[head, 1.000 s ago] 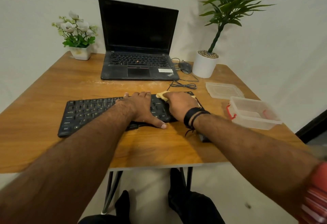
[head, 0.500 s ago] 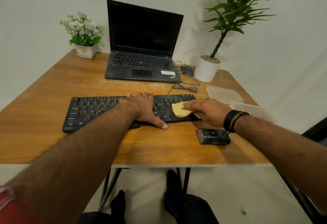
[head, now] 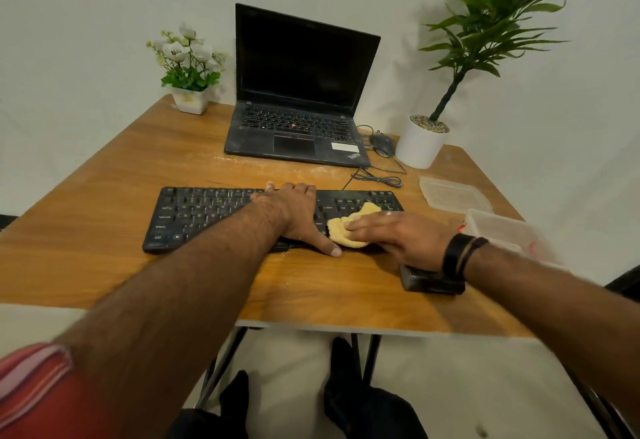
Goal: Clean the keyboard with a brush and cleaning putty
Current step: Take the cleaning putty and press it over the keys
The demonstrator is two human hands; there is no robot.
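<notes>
Putty step: our right hand (head: 398, 234) presses the flattened yellow cleaning putty (head: 349, 227) with straight fingers onto the black plastic keyboard (head: 207, 210); left hand (head: 294, 213) beside it lies flat, steadying. Next, we judge: peel, re-press leftward.

Two bare hands: left hand (head: 294, 211) flat on the keys, right hand (head: 398, 234) with straight fingers on the putty. One black full-width plastic keyboard (head: 207, 213). One flattened yellow lump of cleaning putty (head: 349, 227). One open black laptop (head: 301, 92) with dark screen. One black corded mouse (head: 382, 144). Two potted plants: one small white-flowered plant in a square white pot (head: 188, 75), one tall green leafy plant in a round white pot (head: 450, 92). One clear plastic tub (head: 502, 230), one separate clear plastic lid (head: 453, 194). One small black boxy object (head: 429, 282), partly hidden under the right wrist. One brown wooden table (head: 104, 213).
</notes>
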